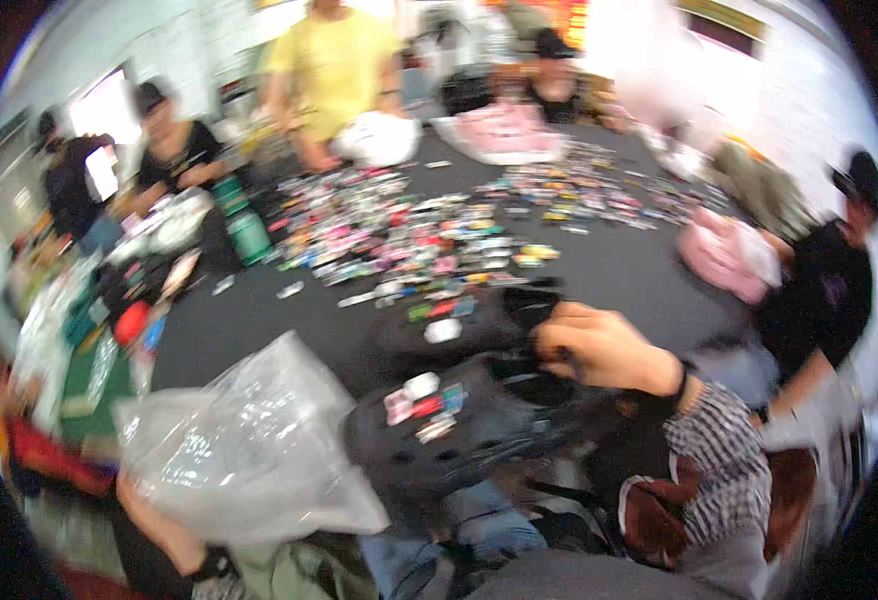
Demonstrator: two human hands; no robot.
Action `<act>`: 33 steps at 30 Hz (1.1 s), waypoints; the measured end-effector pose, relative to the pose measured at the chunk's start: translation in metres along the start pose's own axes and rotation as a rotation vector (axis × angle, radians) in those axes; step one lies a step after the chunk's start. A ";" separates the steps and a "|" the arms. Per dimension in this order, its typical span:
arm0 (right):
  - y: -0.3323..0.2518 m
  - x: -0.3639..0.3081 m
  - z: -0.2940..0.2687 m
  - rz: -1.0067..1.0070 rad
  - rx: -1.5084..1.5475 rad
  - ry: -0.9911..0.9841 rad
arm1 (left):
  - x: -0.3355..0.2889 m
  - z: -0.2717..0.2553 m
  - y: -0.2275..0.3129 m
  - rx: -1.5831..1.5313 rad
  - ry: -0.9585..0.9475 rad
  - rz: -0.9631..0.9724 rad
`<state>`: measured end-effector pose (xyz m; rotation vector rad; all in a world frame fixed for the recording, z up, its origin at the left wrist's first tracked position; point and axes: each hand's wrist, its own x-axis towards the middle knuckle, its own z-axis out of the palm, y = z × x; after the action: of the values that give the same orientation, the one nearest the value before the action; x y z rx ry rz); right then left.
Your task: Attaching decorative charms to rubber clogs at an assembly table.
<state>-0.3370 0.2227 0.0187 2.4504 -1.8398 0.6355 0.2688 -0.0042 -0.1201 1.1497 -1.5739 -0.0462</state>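
Observation:
A pair of black foam clogs (439,440) hangs in front of me over the table's near edge, toes to the left. Colourful charms (426,404) and white pieces sit on their tops. My right hand (604,350) is closed around the heel end of the clogs. At the lower left, a clear plastic bag (249,440) spreads out beside the clogs' toes. My left hand (149,515) is under and behind this bag, supporting it, its fingers mostly hidden by the plastic. The picture is blurred by motion.
Many small colourful charms (399,235) lie scattered across the dark table (619,285). Pink bags (724,255) and a white bag (379,138) rest around its edge. Several people work around the table. Bags, a green container (247,230) and a red round thing (131,323) crowd the left side.

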 end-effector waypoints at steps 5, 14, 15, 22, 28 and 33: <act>-0.012 0.003 0.004 0.080 -0.045 0.045 | 0.016 0.017 0.015 -0.700 0.394 -0.508; -0.020 0.005 0.010 0.127 -0.078 0.136 | 0.118 0.025 0.110 -0.897 0.315 -0.014; -0.020 0.007 0.011 0.136 -0.087 0.140 | 0.122 0.037 0.111 -0.879 0.306 0.072; -0.024 0.010 0.007 0.157 -0.125 0.128 | 0.052 0.059 0.039 -0.555 0.021 -0.567; -0.024 0.007 0.007 0.118 -0.093 0.088 | 0.039 0.032 0.066 -0.521 0.083 -0.526; -0.023 0.003 0.009 0.129 -0.134 0.105 | 0.062 0.029 0.083 -0.522 0.328 -0.181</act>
<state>-0.3123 0.2248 0.0166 2.1866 -1.9436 0.6113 0.2009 -0.0180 -0.0375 0.8299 -1.0763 -0.3509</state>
